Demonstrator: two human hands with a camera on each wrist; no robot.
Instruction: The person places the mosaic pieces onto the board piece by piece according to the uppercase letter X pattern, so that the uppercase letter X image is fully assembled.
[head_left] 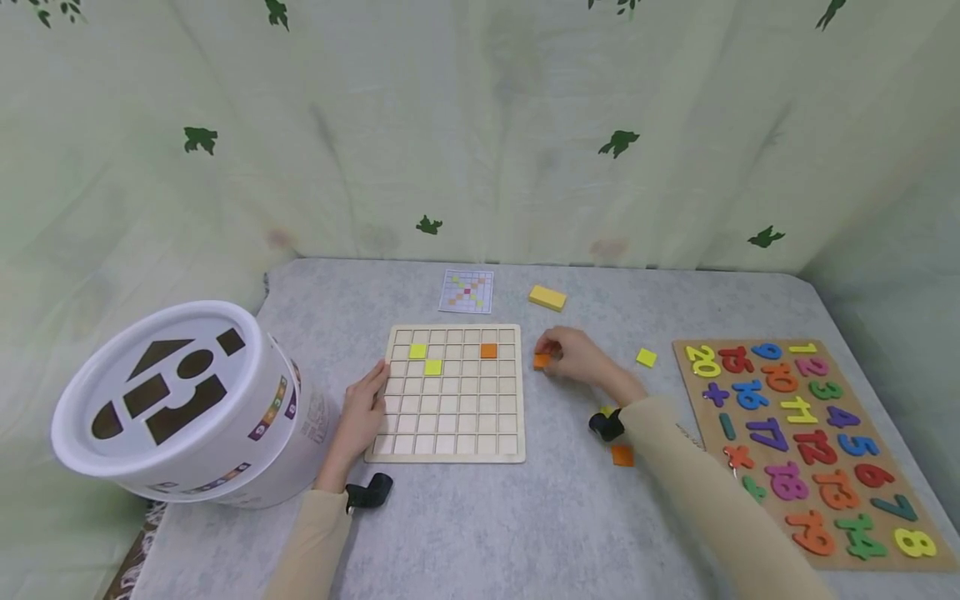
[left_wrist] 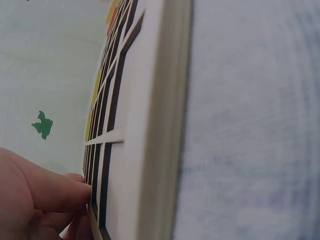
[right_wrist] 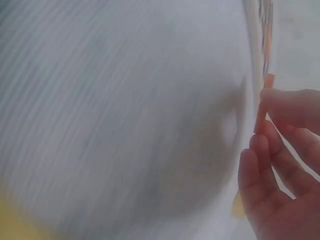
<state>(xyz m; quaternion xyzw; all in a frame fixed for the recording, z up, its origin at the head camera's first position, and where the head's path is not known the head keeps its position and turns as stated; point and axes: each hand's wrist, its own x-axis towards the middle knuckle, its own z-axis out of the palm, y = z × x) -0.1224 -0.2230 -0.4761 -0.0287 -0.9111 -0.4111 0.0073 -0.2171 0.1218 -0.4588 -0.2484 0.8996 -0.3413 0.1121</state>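
My right hand (head_left: 576,356) pinches an orange square tile (head_left: 542,361) between thumb and fingertips, just off the right edge of a wooden grid board (head_left: 456,458). In the right wrist view the tile (right_wrist: 265,102) stands edge-on under the thumb. My left hand (head_left: 363,414) rests at the board's left edge, its fingertips touching the rim; the left wrist view has the thumb (left_wrist: 60,192) right at that edge. Two yellow tiles (head_left: 417,352) lie diagonally in the upper left of the grid, and one orange tile (head_left: 489,351) lies in the upper right.
A pattern card (head_left: 467,291) and a yellow block (head_left: 547,297) lie behind the board. Loose yellow (head_left: 647,357) and orange tiles (head_left: 622,456) lie around my right forearm. A white shape-sorter tub (head_left: 292,417) stands left; a number puzzle board (head_left: 757,375) lies right.
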